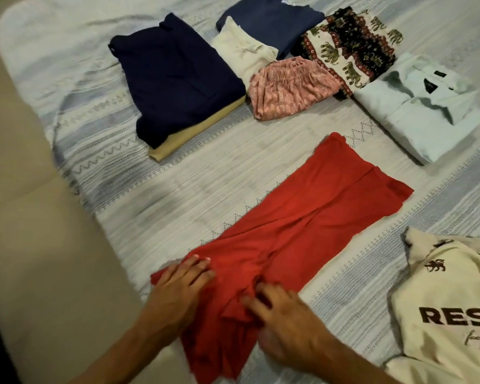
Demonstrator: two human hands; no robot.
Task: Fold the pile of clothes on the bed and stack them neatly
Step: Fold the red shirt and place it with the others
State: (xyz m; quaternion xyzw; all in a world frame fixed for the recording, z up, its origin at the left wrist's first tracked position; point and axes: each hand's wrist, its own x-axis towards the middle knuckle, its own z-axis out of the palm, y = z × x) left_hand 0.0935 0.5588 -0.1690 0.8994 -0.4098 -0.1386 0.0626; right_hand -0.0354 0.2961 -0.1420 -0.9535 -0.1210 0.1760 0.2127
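A red garment (pixel 302 214) lies stretched diagonally across the striped bedspread (pixel 194 189), its near end bunched under my hands. My left hand (pixel 178 289) rests flat on its near left corner, fingers spread. My right hand (pixel 283 320) presses on the crumpled near part, fingers bent into the folds. Folded items lie further back: a navy piece (pixel 175 76) on a tan one (pixel 194 131), a cream piece (pixel 244 51), a blue piece (pixel 277 20), pink patterned shorts (pixel 288 90), an elephant-print garment (pixel 347 48) and a pale shirt (pixel 424 112).
An unfolded cream top with dark lettering (pixel 449 309) lies at the right near edge. A beige padded surface (pixel 39 217) runs along the bed's left side.
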